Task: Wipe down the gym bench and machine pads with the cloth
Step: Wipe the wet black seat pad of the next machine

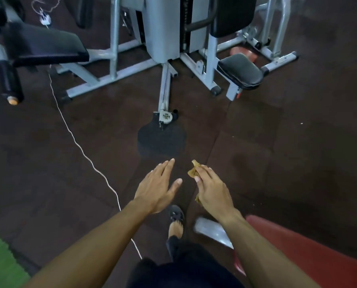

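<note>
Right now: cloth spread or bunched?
Bunched. The cloth is crumpled in the right hand, only small ends poking out past the fingers.

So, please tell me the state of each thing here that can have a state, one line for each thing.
cloth: crumpled, held in the right hand, touching no pad
right hand: fingers curled round the cloth
left hand: fingers straight, holding nothing
small seat pad: bare, nothing on it
long bench pad: bare, nothing on it
back pad: upright
white cord: lying loose on the floor
</note>
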Motion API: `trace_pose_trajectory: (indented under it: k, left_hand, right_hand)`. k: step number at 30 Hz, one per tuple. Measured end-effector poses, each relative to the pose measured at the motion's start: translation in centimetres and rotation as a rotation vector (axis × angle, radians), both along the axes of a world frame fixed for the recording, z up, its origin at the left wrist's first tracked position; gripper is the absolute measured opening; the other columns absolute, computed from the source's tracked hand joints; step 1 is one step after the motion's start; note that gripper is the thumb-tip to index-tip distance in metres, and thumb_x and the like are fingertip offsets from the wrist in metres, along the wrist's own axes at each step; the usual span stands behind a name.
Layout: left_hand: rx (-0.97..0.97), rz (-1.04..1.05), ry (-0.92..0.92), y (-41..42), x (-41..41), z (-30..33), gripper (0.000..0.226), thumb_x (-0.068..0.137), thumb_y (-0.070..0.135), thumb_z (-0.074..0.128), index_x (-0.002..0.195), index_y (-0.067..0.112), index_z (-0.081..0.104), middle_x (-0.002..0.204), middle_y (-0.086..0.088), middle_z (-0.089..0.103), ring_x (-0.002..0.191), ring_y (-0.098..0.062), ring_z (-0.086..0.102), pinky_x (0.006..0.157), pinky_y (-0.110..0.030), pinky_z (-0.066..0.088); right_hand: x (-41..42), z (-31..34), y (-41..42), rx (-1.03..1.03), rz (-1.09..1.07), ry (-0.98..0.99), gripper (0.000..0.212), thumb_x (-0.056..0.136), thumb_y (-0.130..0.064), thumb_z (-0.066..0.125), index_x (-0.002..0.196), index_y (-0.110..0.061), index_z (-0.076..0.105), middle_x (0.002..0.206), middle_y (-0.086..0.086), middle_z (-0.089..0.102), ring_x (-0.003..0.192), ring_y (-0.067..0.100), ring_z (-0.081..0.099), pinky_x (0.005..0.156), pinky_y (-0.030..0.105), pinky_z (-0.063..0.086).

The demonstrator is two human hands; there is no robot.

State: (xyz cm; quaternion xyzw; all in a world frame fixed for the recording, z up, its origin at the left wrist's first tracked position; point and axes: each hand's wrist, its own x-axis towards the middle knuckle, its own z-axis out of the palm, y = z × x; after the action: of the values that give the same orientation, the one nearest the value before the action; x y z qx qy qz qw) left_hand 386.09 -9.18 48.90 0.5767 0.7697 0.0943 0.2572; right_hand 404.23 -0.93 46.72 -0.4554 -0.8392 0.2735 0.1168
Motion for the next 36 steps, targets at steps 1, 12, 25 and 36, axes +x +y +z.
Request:
trace_pose_trajectory:
  k: [1,12,25,36]
  left_hand:
    - [-0.001,0.001,0.011,1.5,-1.1,0.2,0.069,0.098,0.059,0.025,0.155,0.025,0.004,0.161,0.001,0.017,0.148,-0.016,0.013,0.118,-0.037,0.021]
    - [-0.01,-0.141,-0.033,19.7,-10.4,-0.2,0.07,0.097,0.06,0.026,0.155,0.025,0.005,0.162,0.002,0.016,0.148,-0.015,0.01,0.119,-0.035,0.017]
    - [0.017,-0.567,0.037,44.0,-14.2,0.6,0.069,0.098,0.057,0.027,0.154,0.019,0.014,0.16,-0.003,0.019,0.147,-0.019,0.017,0.118,-0.035,0.02]
    - [-0.067,-0.545,-0.036,61.5,-5.4,-1.2,0.068,0.097,0.059,0.029,0.154,0.025,0.016,0.16,0.002,0.021,0.146,-0.015,0.018,0.116,-0.036,0.025]
  right_hand:
    - [-1.2,0.1,1.5,-0.005,0.015,0.0,0.037,0.102,-0.027,0.042,0.138,-0.023,0.05,0.142,0.0,0.05,0.135,0.024,0.042,0.103,0.037,0.042]
    - [-9.7,0.8,18.2,-0.023,-0.143,-0.008,0.037,0.102,-0.026,0.041,0.137,-0.021,0.05,0.145,0.001,0.048,0.138,0.023,0.038,0.106,0.041,0.042]
    - [-13.3,2.6,32.8,0.016,-0.58,0.026,0.04,0.102,-0.028,0.043,0.142,-0.025,0.046,0.142,-0.004,0.049,0.135,0.019,0.041,0.101,0.037,0.044]
    - [-5.0,0.1,49.2,-0.056,-0.693,0.039,0.038,0.101,-0.032,0.043,0.138,-0.023,0.05,0.142,-0.002,0.049,0.135,0.02,0.042,0.102,0.037,0.045]
